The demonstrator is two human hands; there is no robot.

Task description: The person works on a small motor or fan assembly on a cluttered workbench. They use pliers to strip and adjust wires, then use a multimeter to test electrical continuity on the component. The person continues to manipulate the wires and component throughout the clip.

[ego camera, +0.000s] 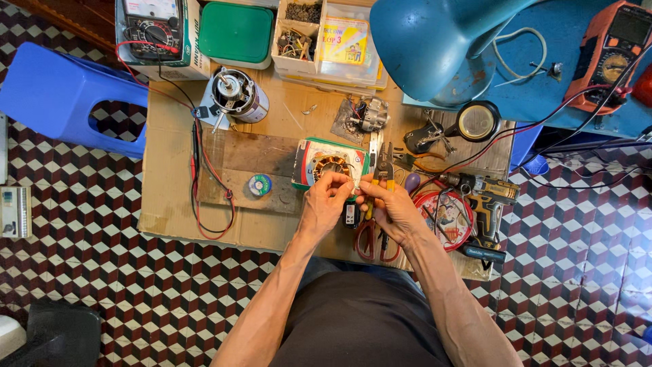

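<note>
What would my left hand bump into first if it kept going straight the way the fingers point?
Most likely the motor stator with copper windings, lying just beyond the left hand and its fingertips. Whether they already touch it is unclear, since height above the cardboard can't be judged.

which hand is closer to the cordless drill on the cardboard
Right. The right hand sits just beside the cordless drill, which lies on its outer side by the round tin. The left hand is farther off, on the far side of the right hand, at the motor stator.
</note>
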